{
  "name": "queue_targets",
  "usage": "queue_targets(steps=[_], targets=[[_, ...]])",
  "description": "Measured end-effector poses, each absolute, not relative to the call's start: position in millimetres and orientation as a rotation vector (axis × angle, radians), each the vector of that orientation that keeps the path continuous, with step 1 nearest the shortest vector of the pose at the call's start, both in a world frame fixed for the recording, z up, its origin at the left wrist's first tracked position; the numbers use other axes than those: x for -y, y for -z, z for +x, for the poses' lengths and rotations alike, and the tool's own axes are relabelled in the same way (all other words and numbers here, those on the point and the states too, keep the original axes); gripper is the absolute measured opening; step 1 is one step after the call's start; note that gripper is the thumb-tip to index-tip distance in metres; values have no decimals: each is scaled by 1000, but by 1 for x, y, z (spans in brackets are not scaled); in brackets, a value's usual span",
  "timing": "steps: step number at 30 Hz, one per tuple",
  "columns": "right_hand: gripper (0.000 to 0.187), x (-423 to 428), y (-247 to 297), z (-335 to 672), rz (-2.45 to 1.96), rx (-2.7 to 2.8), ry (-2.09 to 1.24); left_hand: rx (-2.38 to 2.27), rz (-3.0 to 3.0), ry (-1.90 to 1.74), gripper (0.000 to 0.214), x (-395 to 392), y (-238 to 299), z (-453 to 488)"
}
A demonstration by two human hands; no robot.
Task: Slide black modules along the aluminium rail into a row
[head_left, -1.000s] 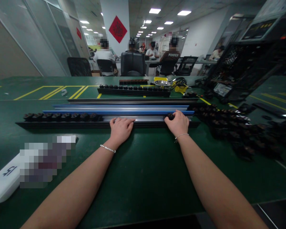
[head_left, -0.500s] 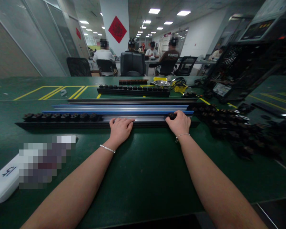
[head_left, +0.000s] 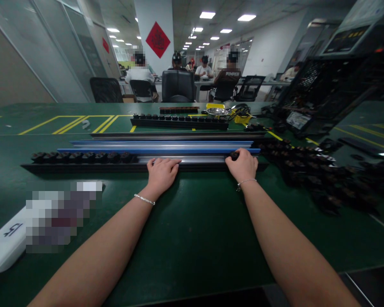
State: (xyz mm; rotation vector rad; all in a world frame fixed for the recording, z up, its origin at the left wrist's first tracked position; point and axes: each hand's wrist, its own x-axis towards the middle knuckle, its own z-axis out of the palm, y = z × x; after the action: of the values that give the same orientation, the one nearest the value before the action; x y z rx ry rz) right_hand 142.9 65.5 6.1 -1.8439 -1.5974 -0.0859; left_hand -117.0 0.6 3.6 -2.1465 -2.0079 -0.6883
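Note:
A long black rail [head_left: 201, 168] with a shiny channel lies crosswise on the green table. Several small black parts [head_left: 83, 157] sit in a row along its left portion. Near the rail's middle, my left hand [head_left: 162, 174] is closed around it, thumb on the near side and fingers over the top. Toward the right end, my right hand [head_left: 244, 166] pinches one small black part [head_left: 234, 156] at the channel. The fingers partly hide that part, so whether it is seated cannot be seen.
Blue-edged strips [head_left: 160, 150] lie just behind the rail. A filled black rail [head_left: 179, 123] stands farther back, near a metal dish [head_left: 216, 111]. Loose black parts [head_left: 320, 170] are heaped at right, beside a dark machine frame [head_left: 304, 94]. A white device [head_left: 9, 238] lies at left.
My right hand has shifted slightly right along the rail with the small black part. My left hand stays in place.

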Motion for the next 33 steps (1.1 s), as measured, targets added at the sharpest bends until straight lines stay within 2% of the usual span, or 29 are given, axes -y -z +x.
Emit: queue_targets(steps=[33], targets=[[32, -69, -9, 158, -1938, 1525, 97, 2014, -2140, 694, 36, -1, -3, -118]])
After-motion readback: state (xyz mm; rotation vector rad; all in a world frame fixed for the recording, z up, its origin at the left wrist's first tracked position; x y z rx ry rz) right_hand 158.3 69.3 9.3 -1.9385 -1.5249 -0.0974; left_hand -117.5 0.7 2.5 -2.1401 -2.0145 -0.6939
